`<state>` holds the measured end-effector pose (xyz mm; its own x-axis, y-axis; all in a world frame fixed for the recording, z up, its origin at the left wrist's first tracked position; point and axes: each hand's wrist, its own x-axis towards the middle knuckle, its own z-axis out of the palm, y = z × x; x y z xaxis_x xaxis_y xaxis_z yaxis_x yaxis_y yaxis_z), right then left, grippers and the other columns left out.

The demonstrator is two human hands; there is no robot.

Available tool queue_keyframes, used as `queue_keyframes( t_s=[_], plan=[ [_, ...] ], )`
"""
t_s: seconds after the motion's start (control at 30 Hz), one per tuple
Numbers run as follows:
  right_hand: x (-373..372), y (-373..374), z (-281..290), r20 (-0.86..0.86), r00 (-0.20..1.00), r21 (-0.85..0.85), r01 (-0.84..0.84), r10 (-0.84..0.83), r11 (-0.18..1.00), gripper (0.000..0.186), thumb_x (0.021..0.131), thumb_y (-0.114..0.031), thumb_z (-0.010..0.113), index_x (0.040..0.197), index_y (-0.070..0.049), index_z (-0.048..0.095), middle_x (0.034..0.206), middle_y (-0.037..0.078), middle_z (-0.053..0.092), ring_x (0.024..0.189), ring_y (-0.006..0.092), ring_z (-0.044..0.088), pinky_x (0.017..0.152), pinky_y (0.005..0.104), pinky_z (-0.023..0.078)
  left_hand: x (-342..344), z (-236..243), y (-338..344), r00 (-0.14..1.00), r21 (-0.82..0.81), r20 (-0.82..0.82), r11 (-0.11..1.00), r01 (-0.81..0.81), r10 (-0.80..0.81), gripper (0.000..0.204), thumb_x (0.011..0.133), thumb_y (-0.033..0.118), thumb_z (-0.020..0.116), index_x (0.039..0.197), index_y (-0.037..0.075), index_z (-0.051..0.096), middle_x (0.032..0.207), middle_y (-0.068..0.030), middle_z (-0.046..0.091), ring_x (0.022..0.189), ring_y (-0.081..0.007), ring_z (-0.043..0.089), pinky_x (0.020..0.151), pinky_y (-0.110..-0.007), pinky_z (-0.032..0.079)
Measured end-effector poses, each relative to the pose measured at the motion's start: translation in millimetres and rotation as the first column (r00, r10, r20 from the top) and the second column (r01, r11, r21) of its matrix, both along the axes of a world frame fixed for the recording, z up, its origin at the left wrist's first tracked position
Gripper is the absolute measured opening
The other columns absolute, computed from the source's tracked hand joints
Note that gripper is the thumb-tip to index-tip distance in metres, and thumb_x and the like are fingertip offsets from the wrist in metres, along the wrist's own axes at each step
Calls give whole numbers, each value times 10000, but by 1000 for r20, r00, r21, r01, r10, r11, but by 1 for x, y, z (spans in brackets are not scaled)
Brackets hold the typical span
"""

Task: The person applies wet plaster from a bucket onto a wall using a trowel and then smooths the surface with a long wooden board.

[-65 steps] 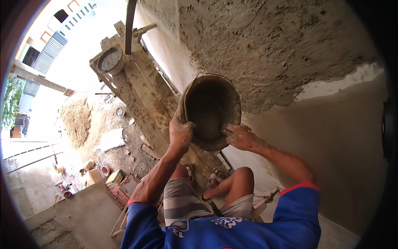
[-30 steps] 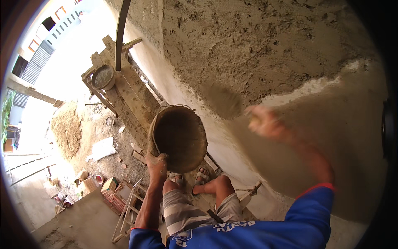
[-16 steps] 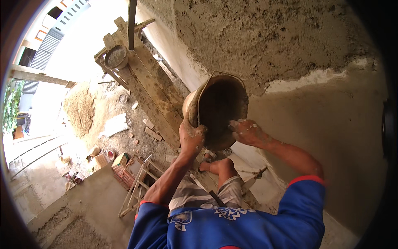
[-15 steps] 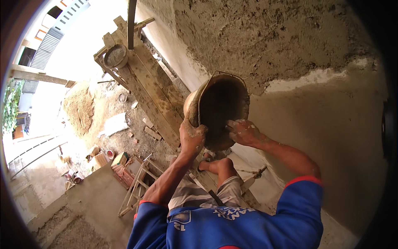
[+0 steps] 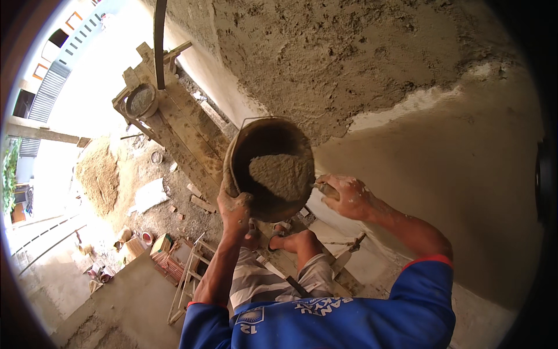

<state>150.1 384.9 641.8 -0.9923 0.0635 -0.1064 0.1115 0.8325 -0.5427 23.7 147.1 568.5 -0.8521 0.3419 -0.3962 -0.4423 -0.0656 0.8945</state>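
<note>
My left hand (image 5: 235,210) is closed on the left rim of a mortar-caked bucket (image 5: 239,152), which is tilted so its mouth faces me. In my right hand (image 5: 347,196), at the bucket's right edge, is the handle of a trowel (image 5: 326,189). A heap of wet grey mortar (image 5: 282,175) shows across the bucket's mouth, in line with that handle. The trowel's blade is hidden, seemingly beneath the heap. Beyond the bucket stands a wall (image 5: 343,64) with rough, fresh mortar above a smoother, damp-looking part.
Wooden scaffold planks (image 5: 192,136) run away to the far left, with a second bucket (image 5: 141,101) of grey mix at their end. Lower down lie a sand pile (image 5: 97,177), a white sack (image 5: 150,196) and stacked tiles (image 5: 172,260). A wooden ladder (image 5: 189,278) leans near my left arm.
My right hand has drawn back from inside the bucket to its right edge, with the trowel handle now visible. The mortar heap has come into view. Bucket and left hand sit further left.
</note>
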Motion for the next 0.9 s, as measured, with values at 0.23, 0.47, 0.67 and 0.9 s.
queue_keyframes(
  t_s=[0.23, 0.47, 0.67, 0.9],
  plan=[
    [-14, 9, 56, 394, 901, -358, -30, 180, 933, 392, 747, -191, 733, 1085, -51, 593, 1092, 135, 611, 985, 266, 601, 831, 377, 477, 3, -53, -38, 993, -250, -24, 961, -122, 119, 432, 710, -18, 520, 1140, -29, 560, 935, -84, 637, 806, -187, 597, 725, -287, 479],
    [13, 132, 87, -96, 750, 327, 644, -654, 691, 239, 847, -153, 618, 1048, -23, 617, 734, 53, 598, 635, 167, 527, 648, 306, 478, 16, -48, -44, 997, -302, -3, 950, -75, 78, 512, 664, -53, 501, 1175, -36, 538, 999, -90, 636, 854, -175, 599, 773, -266, 471],
    [34, 73, 133, 70, 901, 120, 418, -428, 901, 370, 814, -139, 631, 1169, -48, 583, 959, 150, 615, 861, 230, 605, 760, 352, 503, 28, -20, -36, 996, -204, -93, 979, -17, -3, 468, 702, -50, 520, 1168, -23, 544, 952, -71, 636, 794, -156, 597, 701, -255, 481],
    [34, 0, 69, -101, 904, 839, -147, 416, 524, 402, 765, -114, 595, 1153, -11, 572, 1013, 198, 576, 894, 274, 588, 752, 333, 490, 36, 54, -9, 983, -193, -149, 978, 81, -111, 567, 660, -44, 537, 1226, -11, 528, 1059, -157, 653, 962, -229, 630, 877, -317, 468]
  ],
)
